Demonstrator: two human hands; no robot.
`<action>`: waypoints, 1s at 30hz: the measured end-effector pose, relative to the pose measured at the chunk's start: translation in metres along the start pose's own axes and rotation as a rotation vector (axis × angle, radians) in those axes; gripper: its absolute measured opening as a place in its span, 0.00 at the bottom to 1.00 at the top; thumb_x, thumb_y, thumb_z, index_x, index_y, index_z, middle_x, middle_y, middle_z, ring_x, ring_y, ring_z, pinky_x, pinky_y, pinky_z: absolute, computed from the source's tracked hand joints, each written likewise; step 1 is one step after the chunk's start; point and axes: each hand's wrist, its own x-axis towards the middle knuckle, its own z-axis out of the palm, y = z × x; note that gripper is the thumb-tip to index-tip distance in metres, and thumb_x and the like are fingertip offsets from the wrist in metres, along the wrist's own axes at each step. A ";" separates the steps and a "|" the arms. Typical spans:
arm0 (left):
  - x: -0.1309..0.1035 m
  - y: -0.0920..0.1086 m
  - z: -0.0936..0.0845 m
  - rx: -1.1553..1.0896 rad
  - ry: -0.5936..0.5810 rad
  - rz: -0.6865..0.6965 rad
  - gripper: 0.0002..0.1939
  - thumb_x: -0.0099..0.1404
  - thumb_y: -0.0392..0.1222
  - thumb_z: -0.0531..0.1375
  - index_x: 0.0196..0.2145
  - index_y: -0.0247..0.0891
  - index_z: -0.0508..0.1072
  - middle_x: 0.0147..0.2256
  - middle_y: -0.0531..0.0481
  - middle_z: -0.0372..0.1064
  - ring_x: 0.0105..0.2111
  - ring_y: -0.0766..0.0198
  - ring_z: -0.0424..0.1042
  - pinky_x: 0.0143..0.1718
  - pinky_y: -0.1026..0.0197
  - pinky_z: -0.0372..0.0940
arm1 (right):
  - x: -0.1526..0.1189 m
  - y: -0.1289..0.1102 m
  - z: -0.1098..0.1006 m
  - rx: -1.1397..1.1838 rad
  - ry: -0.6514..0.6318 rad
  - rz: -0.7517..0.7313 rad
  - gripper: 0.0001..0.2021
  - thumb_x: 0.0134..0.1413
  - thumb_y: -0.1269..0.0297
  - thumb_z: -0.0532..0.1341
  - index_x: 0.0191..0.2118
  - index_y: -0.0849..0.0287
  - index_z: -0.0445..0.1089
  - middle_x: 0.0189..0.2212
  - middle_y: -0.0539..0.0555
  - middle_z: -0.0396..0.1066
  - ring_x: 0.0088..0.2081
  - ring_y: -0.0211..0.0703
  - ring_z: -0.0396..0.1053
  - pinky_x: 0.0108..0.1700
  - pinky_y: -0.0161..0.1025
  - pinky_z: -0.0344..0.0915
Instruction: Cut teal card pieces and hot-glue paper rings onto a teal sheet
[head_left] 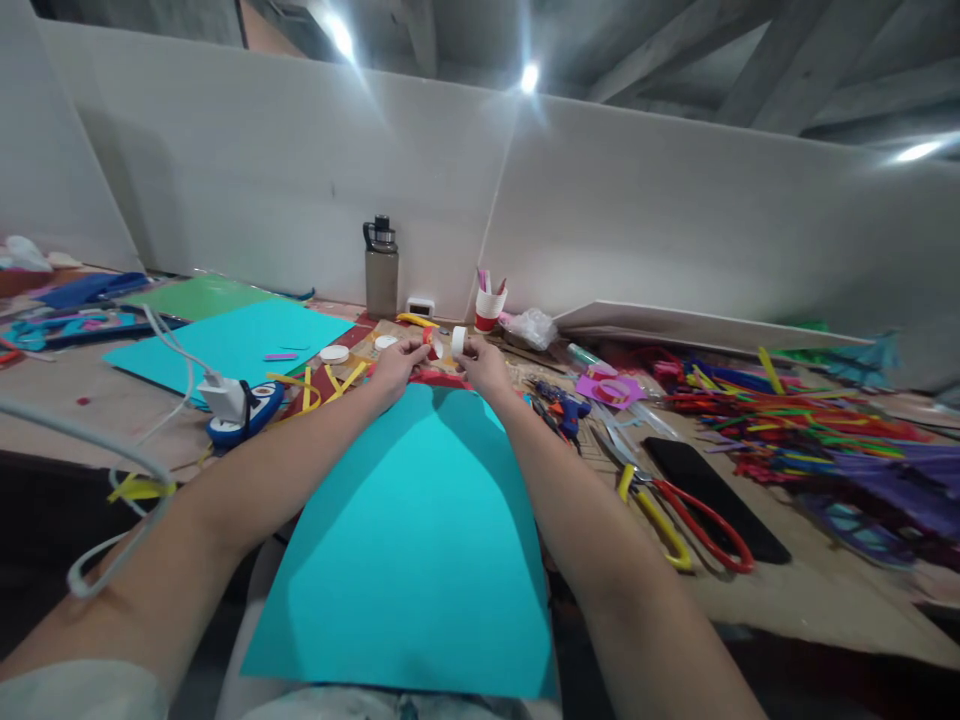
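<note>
Left hand (397, 370): fingers pinching a small red ring (429, 340), its pale inner side turned rightward. Right hand (486, 368): fingers closed on the lower right of a white ring (458, 341). Key relation: the two rings sit side by side between the hands, just apart, red to the left, white to the right; each lies nearest the hand gripping it. Long axis of either: too small to tell. Below, a teal sheet (412, 540) runs from lap toward the counter (787, 600), between the forearms.
</note>
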 end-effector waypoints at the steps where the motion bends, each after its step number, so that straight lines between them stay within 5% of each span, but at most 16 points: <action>1: 0.000 0.002 0.000 -0.011 0.010 -0.015 0.07 0.56 0.38 0.66 0.28 0.34 0.71 0.21 0.53 0.68 0.20 0.73 0.63 0.22 0.71 0.58 | 0.000 0.002 -0.001 -0.051 0.012 0.012 0.13 0.55 0.69 0.54 0.44 0.64 0.72 0.35 0.57 0.74 0.34 0.40 0.70 0.36 0.34 0.64; 8: -0.003 0.009 0.004 -0.039 -0.015 -0.204 0.08 0.64 0.29 0.56 0.28 0.34 0.65 0.22 0.52 0.67 0.23 0.70 0.70 0.31 0.64 0.70 | -0.001 0.009 -0.011 -0.410 -0.062 0.082 0.12 0.52 0.73 0.57 0.38 0.64 0.78 0.37 0.65 0.75 0.41 0.49 0.71 0.43 0.38 0.63; 13: -0.003 0.008 0.013 0.017 -0.022 -0.263 0.08 0.62 0.30 0.60 0.26 0.34 0.65 0.22 0.51 0.68 0.22 0.70 0.70 0.29 0.66 0.68 | -0.005 -0.001 -0.018 -0.536 -0.102 0.097 0.14 0.55 0.70 0.56 0.41 0.61 0.78 0.41 0.65 0.75 0.44 0.49 0.72 0.44 0.38 0.63; 21: 0.001 0.007 0.017 0.109 0.063 -0.231 0.09 0.61 0.26 0.59 0.32 0.35 0.63 0.20 0.53 0.68 0.20 0.68 0.71 0.26 0.65 0.67 | -0.007 -0.008 -0.024 -0.584 -0.052 0.163 0.16 0.56 0.73 0.54 0.44 0.60 0.77 0.42 0.67 0.75 0.44 0.54 0.73 0.41 0.41 0.63; 30: -0.001 0.010 0.019 0.191 0.098 -0.223 0.13 0.61 0.25 0.57 0.42 0.33 0.61 0.22 0.51 0.69 0.22 0.66 0.72 0.29 0.63 0.68 | -0.006 -0.002 -0.024 -0.529 0.016 0.082 0.16 0.60 0.69 0.52 0.46 0.62 0.76 0.47 0.63 0.73 0.46 0.47 0.70 0.45 0.35 0.61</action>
